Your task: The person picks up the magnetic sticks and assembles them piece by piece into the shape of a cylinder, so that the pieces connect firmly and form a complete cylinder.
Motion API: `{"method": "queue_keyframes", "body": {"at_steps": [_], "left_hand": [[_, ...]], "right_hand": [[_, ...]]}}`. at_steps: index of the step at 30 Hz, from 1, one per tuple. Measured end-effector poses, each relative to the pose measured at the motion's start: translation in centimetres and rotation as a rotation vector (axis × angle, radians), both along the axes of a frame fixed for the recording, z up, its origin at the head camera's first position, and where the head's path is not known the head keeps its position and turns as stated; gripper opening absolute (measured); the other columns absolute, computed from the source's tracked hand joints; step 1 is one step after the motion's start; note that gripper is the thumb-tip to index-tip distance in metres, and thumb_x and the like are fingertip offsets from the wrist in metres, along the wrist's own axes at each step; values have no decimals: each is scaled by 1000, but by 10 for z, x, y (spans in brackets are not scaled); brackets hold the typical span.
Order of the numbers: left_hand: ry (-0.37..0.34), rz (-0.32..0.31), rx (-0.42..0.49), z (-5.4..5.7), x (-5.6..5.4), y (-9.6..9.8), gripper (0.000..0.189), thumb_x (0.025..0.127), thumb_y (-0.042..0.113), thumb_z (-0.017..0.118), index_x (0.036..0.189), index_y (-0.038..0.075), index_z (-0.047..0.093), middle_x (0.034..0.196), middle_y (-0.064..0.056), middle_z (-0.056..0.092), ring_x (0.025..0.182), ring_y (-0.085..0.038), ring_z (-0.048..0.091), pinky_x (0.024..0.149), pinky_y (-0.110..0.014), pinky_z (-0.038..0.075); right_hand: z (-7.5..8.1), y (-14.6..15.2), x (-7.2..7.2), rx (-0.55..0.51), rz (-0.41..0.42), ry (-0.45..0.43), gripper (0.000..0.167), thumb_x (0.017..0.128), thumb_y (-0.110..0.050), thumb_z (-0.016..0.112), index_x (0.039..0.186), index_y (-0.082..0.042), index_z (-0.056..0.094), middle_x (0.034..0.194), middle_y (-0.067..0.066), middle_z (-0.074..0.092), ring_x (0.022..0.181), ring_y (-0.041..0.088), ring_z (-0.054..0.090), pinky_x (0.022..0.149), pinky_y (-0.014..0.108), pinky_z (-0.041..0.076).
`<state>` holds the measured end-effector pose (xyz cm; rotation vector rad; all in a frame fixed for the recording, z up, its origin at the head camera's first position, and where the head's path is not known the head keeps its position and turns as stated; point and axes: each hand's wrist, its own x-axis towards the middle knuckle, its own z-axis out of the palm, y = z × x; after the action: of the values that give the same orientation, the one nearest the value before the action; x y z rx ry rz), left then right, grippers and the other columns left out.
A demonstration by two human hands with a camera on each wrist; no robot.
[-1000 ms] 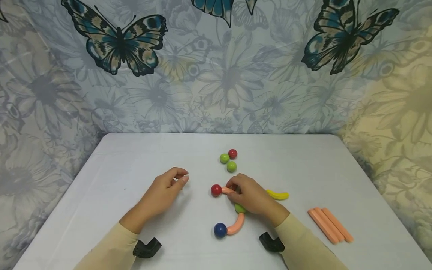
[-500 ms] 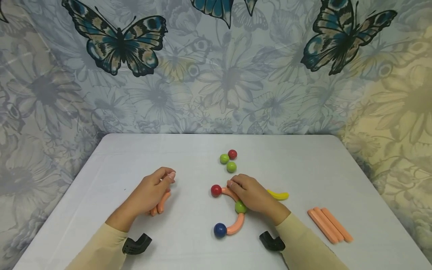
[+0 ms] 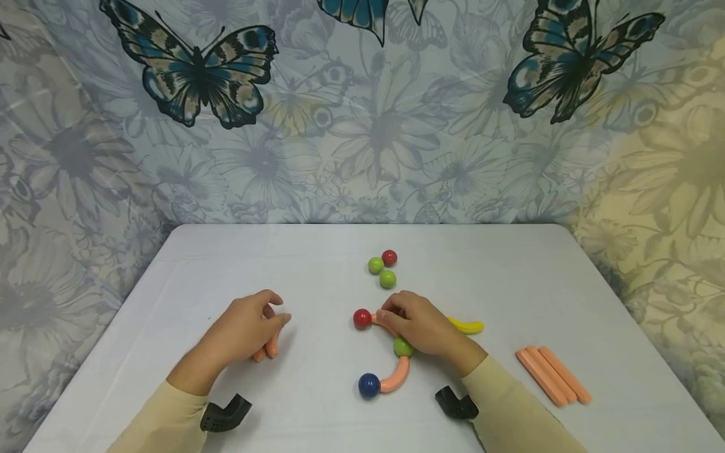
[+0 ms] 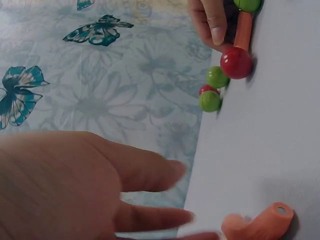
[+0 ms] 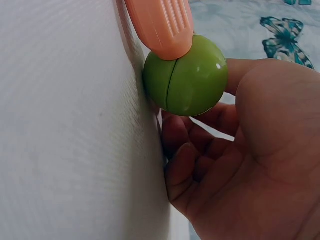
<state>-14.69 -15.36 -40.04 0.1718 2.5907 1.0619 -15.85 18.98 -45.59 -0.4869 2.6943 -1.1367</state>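
Observation:
My right hand [image 3: 421, 324] pinches the upper orange curved magnetic stick [image 3: 387, 325] between thumb and fingers. That stick joins a red ball [image 3: 362, 319] to a green ball [image 3: 403, 346]. Below, another curved stick [image 3: 395, 376] runs from the green ball to a blue ball [image 3: 369, 385]. In the right wrist view the green ball [image 5: 186, 77] sits before the curled fingers. My left hand [image 3: 238, 330] hovers over loose orange curved sticks [image 3: 272, 345], partly hidden under it. In the left wrist view its fingers are extended and apart, beside a stick [image 4: 267, 222] whose metal end shows.
Two green balls [image 3: 387, 279] and a smaller-looking red ball [image 3: 389, 257] lie farther back on the white table [image 3: 317, 409]. A yellow curved stick [image 3: 467, 327] pokes out behind my right hand. Straight orange sticks [image 3: 554, 376] lie at the right. A patterned cloth [image 3: 385, 170] hangs behind.
My left hand has moved left and back toward me, over the loose curved sticks, and its thumb and fingers have spread apart. My right hand has stayed at the upper curved stick, its fingertips shifting slightly.

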Motion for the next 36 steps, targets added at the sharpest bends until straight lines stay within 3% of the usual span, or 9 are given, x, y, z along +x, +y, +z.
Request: {"method": "queue_keyframes", "body": {"at_steps": [7, 11, 14, 17, 20, 26, 31, 36], "left_hand": [[53, -97, -147, -14, 3, 10, 30, 100, 17, 80, 123, 2, 68, 64, 1, 65, 65, -17, 60, 74, -40, 51], [97, -100, -166, -22, 5, 17, 16, 99, 18, 82, 99, 6, 71, 60, 3, 62, 63, -16, 58, 69, -37, 50], [156, -103, -156, -25, 5, 22, 23, 102, 26, 81, 89, 10, 70, 66, 3, 61, 63, -15, 56, 64, -36, 49], [203, -94, -154, -27, 5, 28, 22, 103, 28, 79, 89, 13, 71, 74, 5, 61, 66, -13, 56, 64, -36, 48], [198, -74, -124, -31, 5, 37, 18, 104, 29, 77, 93, 15, 73, 76, 8, 62, 67, -11, 57, 68, -37, 47], [145, -107, 31, -44, 5, 57, 9, 98, 17, 75, 94, 12, 69, 68, 8, 65, 60, -10, 59, 57, -30, 46], [169, -106, 76, -54, 2, 73, 13, 97, 20, 74, 90, 13, 65, 61, 10, 63, 53, -8, 53, 50, -26, 38], [170, -106, 89, -55, 1, 83, 13, 95, 19, 73, 90, 11, 64, 56, 12, 62, 49, -7, 49, 47, -26, 34]], "right_hand": [[0, 0, 1, 16, 12, 15, 10, 104, -27, 79, 104, -18, 75, 91, -4, 60, 86, 18, 56, 73, 32, 51], [0, 0, 0, 22, 30, 31, 9, 102, -20, 82, 106, -16, 75, 93, -5, 60, 85, 17, 55, 74, 31, 51], [-1, 1, 0, 33, 30, 32, 8, 102, -17, 82, 107, -15, 75, 94, -5, 60, 86, 17, 55, 75, 32, 51], [-2, 0, -1, 45, 24, 33, 8, 102, -16, 81, 107, -16, 75, 95, -5, 61, 86, 17, 55, 76, 32, 52], [-3, 0, 0, 50, 21, 41, 8, 101, -15, 81, 107, -16, 75, 95, -5, 60, 86, 17, 55, 75, 32, 52], [-4, -3, -1, 60, 12, 39, 10, 101, -17, 81, 108, -19, 75, 95, -6, 60, 86, 17, 56, 75, 32, 52], [-4, -3, -2, 64, 10, 43, 10, 101, -17, 82, 108, -18, 76, 93, -6, 59, 86, 17, 56, 74, 32, 52], [-3, -5, -2, 72, 12, 32, 10, 101, -17, 82, 109, -18, 76, 91, -5, 59, 85, 17, 55, 73, 32, 51]]}}
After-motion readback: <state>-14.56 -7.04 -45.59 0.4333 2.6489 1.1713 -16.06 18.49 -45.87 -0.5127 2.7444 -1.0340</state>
